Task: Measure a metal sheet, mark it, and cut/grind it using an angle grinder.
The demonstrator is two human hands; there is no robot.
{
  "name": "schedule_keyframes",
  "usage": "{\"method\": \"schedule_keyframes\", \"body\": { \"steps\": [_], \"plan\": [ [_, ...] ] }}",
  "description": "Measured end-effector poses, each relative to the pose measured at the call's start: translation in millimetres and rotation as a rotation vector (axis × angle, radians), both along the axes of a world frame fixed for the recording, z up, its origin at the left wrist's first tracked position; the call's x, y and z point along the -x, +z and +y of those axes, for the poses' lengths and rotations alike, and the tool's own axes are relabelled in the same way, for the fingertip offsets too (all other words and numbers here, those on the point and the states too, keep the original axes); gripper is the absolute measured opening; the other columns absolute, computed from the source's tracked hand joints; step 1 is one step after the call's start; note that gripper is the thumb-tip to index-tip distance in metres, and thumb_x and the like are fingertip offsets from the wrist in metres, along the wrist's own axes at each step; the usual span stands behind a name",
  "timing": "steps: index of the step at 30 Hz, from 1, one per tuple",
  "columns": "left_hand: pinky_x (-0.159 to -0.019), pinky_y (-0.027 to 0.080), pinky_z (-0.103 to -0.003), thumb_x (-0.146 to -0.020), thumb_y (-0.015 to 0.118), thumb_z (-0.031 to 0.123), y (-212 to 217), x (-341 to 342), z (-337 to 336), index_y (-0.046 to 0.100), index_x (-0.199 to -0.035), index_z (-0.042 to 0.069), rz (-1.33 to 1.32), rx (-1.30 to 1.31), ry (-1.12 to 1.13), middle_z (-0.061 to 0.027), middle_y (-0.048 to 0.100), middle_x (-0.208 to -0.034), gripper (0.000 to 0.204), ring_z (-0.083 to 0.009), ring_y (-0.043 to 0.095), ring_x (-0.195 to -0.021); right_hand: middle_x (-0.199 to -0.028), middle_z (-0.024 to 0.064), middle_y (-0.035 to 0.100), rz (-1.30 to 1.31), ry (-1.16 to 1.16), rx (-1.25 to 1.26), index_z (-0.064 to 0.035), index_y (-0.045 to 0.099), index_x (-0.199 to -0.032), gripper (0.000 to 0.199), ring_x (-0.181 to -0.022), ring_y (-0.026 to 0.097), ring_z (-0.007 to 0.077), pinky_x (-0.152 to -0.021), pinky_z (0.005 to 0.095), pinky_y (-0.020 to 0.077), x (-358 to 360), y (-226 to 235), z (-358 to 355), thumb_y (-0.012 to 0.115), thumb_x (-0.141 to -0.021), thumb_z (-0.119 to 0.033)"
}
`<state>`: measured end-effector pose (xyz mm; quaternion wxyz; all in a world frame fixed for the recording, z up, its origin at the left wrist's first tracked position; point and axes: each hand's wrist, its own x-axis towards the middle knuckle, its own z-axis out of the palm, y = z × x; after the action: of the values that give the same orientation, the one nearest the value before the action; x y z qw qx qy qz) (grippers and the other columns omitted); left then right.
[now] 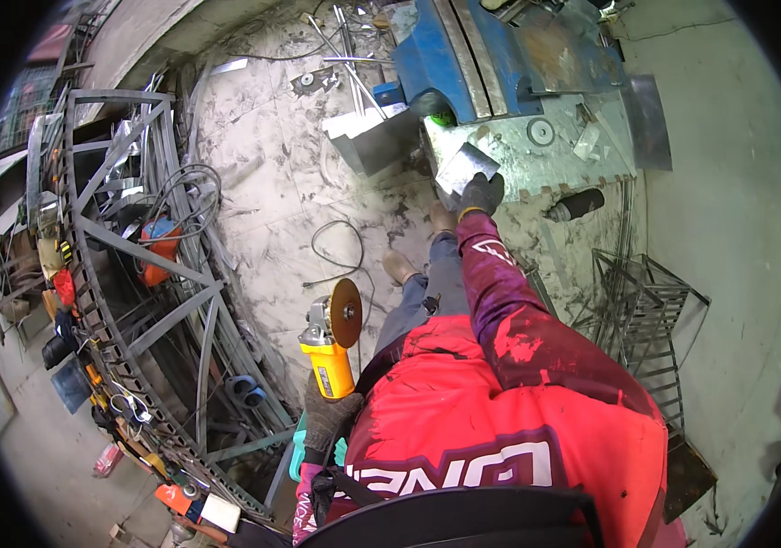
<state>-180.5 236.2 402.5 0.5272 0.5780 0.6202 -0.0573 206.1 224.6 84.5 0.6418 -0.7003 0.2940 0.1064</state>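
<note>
My left hand [331,422], in a dark grey glove, is wrapped round the yellow body of an angle grinder [331,367]. The grinder points upward beside my hip, and its brown disc [345,313] is at the top. On the far side, my gloved right hand [482,194] grips the near edge of a small rectangular metal piece [467,168]. That piece rests over the edge of a metal-topped bench [527,173], just in front of a big blue vise [440,64]. My right fingertips are partly hidden by the piece.
A loose grinding disc [540,131] lies on the bench. Beneath its edge is a dark cylindrical tool [576,205]. A black cord [340,251] curls across the floor near my feet. Metal frames and bars [148,228] crowd the left; a welded rack [650,320] stands at right.
</note>
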Motion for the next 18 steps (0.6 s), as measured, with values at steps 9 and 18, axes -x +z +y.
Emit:
{"method": "schedule_keyframes", "body": {
  "steps": [9, 18],
  "plan": [
    [-0.072, 0.051, -0.031, -0.065, 0.080, 0.009, -20, 26, -6, 0.052, -0.116, 0.006, -0.057, 0.063, 0.035, -0.0039, 0.059, -0.096, 0.059, -0.0162, 0.060, -0.082, -0.108, 0.0243, 0.062, 0.201, 0.321, 1.066, 0.0025, 0.058, -0.104, 0.046, -0.094, 0.064, 0.0379, -0.085, 0.0488, 0.0503, 1, 48, 38, 0.066, -0.075, -0.032],
    [-0.072, 0.051, -0.034, -0.056, 0.087, 0.018, -13, 26, -1, 0.053, -0.109, 0.006, -0.064, 0.027, 0.064, -0.0065, 0.063, -0.091, 0.064, -0.0192, 0.062, -0.079, -0.106, 0.0238, 0.063, 0.229, 0.725, 0.713, 0.0029, 0.059, -0.104, 0.046, -0.093, 0.065, 0.0366, -0.084, 0.0473, 0.0508, -13, 0, 64, 0.066, -0.075, -0.032]
  ]
}}
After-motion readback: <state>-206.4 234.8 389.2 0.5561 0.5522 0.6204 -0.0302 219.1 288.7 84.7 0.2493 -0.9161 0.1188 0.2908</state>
